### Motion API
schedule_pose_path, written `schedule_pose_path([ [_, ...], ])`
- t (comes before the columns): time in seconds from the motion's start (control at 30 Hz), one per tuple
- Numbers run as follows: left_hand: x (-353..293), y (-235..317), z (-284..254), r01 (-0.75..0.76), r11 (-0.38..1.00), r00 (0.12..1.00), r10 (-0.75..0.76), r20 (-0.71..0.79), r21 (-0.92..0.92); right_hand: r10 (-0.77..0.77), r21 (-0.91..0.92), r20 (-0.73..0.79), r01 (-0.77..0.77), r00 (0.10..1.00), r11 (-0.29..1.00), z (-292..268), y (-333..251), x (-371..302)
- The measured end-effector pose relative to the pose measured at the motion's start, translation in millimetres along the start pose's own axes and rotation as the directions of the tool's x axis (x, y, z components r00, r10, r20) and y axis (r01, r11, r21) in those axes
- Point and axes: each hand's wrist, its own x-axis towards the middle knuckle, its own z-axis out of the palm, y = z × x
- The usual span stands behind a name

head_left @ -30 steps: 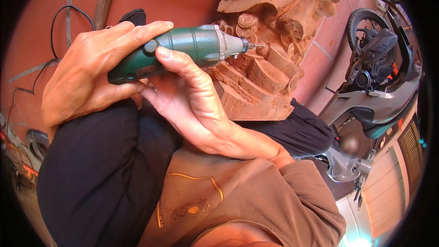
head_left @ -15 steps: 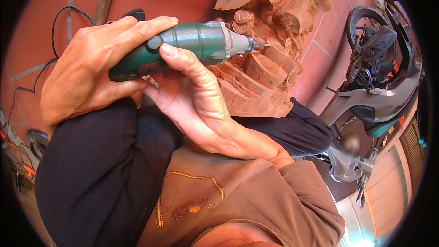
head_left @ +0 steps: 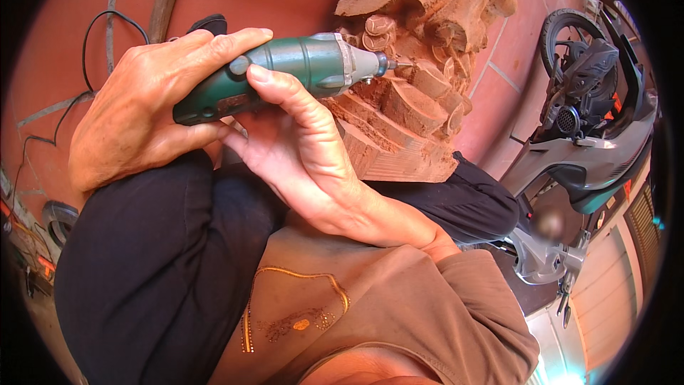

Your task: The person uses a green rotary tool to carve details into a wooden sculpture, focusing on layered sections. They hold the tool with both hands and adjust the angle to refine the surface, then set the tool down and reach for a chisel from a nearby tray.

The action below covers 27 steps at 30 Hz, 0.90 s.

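At carving point(head_left: 427, 103) edge, left hand point(head_left: 135, 110) and right hand point(head_left: 303, 160) clamp rotary tool point(head_left: 299, 63); floor point(head_left: 53, 64) alongside.

Garage-like workspace: motorbike point(head_left: 605, 148), red-tiled floor point(head_left: 60, 64).

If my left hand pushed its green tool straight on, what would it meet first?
Likely the carved wood, met by the bit of the green tool in your left hand; whether they touch is unclear.

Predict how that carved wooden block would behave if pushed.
The carved wooden block looks thick and solid, so probably stiff and fairly heavy. Its flared edge might chip, and dust in the grooves could make it slippery.
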Motion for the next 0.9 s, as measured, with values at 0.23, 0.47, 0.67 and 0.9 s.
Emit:
schedule_pose_path([
  [0.23, 0.2, -0.4, -2.6, 0.005, 1.000, 0.999, -0.006, 0.041, 0.011, -0.003, 0.023, 0.002, 0.003, 1.000, 1.000, -3.2, 3.8, -1.0],
  [0.47, -1.6, 0.2, -4.7, -0.008, 1.000, 0.998, 0.007, 0.057, 0.019, 0.017, 0.024, 0.006, -0.017, 1.000, 1.000, -3.4, 6.0, -2.4],
  [0.67, -1.2, 1.1, -6.6, -0.017, 0.999, 0.996, 0.013, 0.083, 0.051, 0.013, 0.039, 0.007, -0.013, 1.000, 0.999, -3.8, 8.7, -3.4],
  [0.9, -3.7, -2.6, -8.9, -0.041, 0.999, 0.997, 0.040, 0.063, 0.018, 0.035, 0.042, 0.040, -0.036, 0.999, 0.998, 0.8, 9.9, -1.7],
])
